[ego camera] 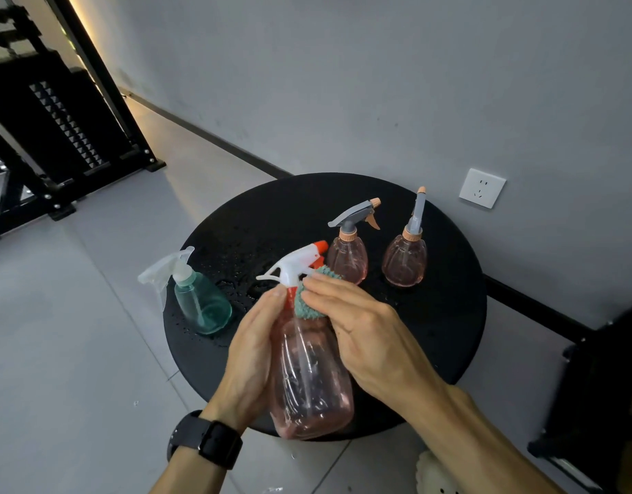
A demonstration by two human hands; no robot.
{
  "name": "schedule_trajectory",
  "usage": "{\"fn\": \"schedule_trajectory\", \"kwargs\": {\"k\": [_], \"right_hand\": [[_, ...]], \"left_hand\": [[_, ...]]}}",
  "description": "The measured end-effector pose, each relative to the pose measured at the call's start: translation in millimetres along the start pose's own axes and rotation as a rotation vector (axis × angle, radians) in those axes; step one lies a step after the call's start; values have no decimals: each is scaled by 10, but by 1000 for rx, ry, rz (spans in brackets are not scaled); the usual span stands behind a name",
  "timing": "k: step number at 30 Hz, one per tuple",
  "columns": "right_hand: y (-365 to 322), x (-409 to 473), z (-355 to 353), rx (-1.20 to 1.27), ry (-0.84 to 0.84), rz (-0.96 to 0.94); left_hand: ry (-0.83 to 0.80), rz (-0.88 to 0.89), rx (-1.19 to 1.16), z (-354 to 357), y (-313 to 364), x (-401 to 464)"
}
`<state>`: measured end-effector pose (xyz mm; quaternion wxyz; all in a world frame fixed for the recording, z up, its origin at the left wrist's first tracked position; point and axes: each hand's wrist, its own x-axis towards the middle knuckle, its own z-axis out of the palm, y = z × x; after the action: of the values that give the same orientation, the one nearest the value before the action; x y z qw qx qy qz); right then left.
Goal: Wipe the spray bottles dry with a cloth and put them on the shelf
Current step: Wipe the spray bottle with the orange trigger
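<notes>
The left hand (252, 354) grips a clear pink plastic spray bottle (309, 372) above the round black worktop (449, 315). The right hand (364, 329) has its fingers (328, 287) closed, pressing a small teal cloth (309, 308) against the bottle's neck.

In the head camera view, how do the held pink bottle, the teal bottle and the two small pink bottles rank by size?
1. Held pink bottle, though it is nearest the camera.
2. Teal bottle.
3. The two small pink bottles look alike; no ranking between them.

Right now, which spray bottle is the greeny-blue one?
The teal bottle at the left edge of the round black table, with a clear white trigger. The other three bottles are pink.
</notes>
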<state>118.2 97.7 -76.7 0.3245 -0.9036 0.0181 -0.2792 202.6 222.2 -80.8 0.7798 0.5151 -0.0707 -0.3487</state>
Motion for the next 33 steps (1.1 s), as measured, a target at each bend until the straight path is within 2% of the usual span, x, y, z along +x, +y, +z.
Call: {"fn": "schedule_trajectory", "kwargs": {"k": [4,7,11,18,25,30,33], "right_hand": [[7,1,-67,1,119,33],[30,57,-143,114,278,202],[-38,126,-128,255,317,331],[-208,101,29,292,268,279],[-181,54,-35,249,123,194],[-99,13,-152,304,27,221],[-39,31,-213,321,119,282]], "left_hand": [[38,46,108,-55,42,41],[41,61,177,-56,40,41],[9,65,239,-64,37,25],[38,66,119,-69,9,30],[64,88,104,-148,42,42],[61,131,98,-213,76,99],[51,144,125,-221,69,124]]}}
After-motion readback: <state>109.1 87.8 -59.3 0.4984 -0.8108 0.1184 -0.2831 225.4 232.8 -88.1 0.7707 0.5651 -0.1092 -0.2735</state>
